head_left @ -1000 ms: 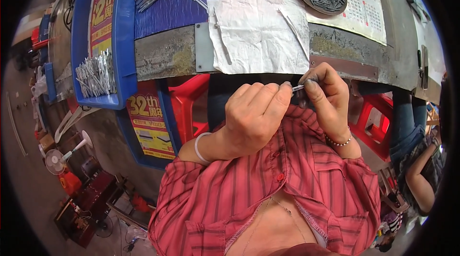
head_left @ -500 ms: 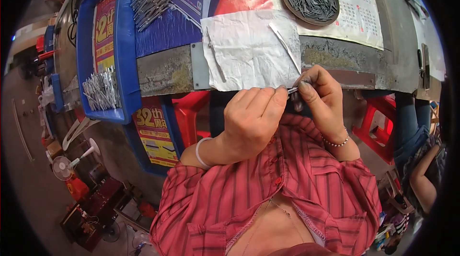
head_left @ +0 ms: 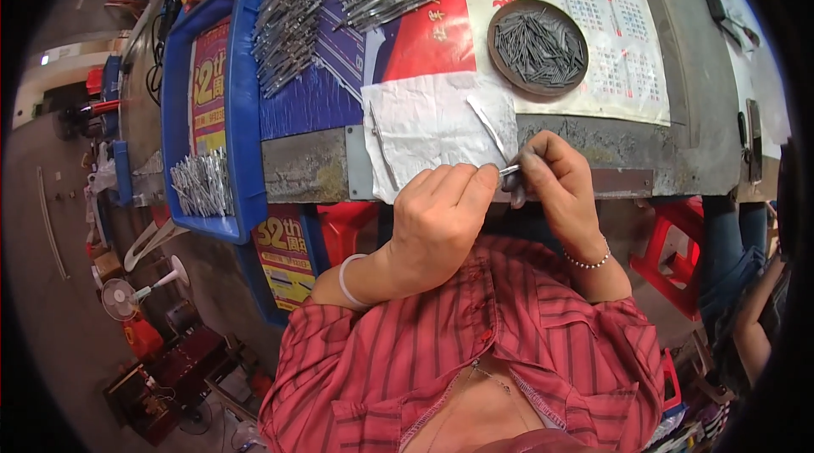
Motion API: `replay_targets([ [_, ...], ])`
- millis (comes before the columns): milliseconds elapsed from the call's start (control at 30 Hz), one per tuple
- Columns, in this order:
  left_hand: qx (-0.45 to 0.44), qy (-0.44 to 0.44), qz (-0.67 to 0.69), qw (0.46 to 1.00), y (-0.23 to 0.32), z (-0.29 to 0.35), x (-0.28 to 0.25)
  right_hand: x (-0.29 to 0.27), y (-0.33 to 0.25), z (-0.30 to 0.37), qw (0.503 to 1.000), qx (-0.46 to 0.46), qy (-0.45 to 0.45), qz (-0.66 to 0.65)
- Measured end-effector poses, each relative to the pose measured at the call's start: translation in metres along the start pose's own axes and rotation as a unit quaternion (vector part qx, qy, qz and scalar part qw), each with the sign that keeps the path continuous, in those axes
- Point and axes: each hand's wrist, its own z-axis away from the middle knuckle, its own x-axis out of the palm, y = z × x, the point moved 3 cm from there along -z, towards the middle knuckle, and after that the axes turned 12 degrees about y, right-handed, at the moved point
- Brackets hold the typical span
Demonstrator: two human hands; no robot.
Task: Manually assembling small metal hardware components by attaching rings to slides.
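My left hand is closed, pinching one end of a short, slim silvery metal piece between thumb and fingers. On its other side my right hand grips the same piece with darkened fingertips, which hide much of it. Both hands are over the table's near edge, at the lower border of a creased white sheet. Two thin metal strips lie on that sheet, a dull strip at its left and a brighter strip at its right. Beyond my right hand stands a round brown bowl of dark, slender pins.
A blue tray at the left holds a bundle of silvery pieces. More silvery pieces are heaped at the far left of the table. A red stool and another person's arm are at the right.
The view has shifted, so the table sits lower in the picture. My hands, still together on the metal piece, have come slightly farther over the sheet's near edge.
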Motion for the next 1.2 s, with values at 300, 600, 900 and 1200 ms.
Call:
replay_targets([
  [300, -0.032, 0.024, 0.096, 0.995, -0.052, -0.093, -0.015, -0.056, -0.005, 0.006, 0.943, -0.243, 0.201, 0.106],
  [600, 0.054, 0.141, 0.014, 0.988, -0.192, -0.273, 0.076, -0.061, -0.005, 0.004, 0.898, -0.354, 0.201, 0.167],
  [900, 0.001, 0.053, -0.153, 0.987, -0.263, -0.333, 0.157, -0.06, -0.002, 0.001, 0.896, -0.34, 0.204, 0.197],
  [1200, 0.074, 0.108, 0.019, 0.991, -0.19, -0.24, 0.014, -0.061, 0.002, 0.006, 0.909, -0.317, 0.218, 0.161],
])
